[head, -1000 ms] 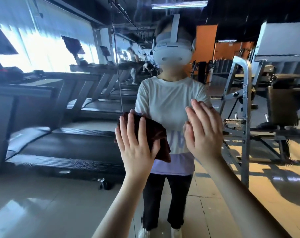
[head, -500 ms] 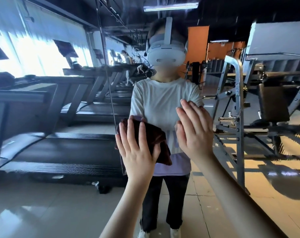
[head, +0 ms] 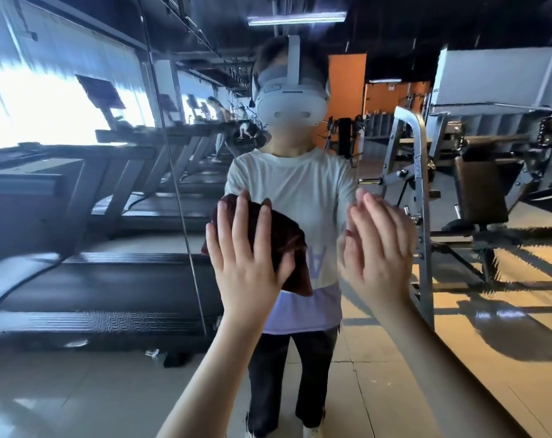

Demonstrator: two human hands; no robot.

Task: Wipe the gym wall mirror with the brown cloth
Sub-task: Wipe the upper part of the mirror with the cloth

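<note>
The wall mirror (head: 78, 390) fills the whole view and reflects me and the gym. My left hand (head: 246, 263) lies flat with spread fingers on the brown cloth (head: 287, 245), pressing it against the glass at chest height. The cloth is bunched and hangs below and to the right of the palm. My right hand (head: 379, 251) is held up flat just right of it, fingers straight and together, at or very near the glass; whether it touches I cannot tell. It holds nothing.
A vertical seam (head: 180, 191) between mirror panels runs just left of my left hand. Reflected in the glass are a row of treadmills (head: 110, 273) on the left, a steel weight machine frame (head: 423, 216) on the right and a tiled floor (head: 426, 390).
Both hands have stayed at the same height while the view shifted a little; the mirror seam now sits nearer my left hand, and the cloth has slid slightly left across the glass.
</note>
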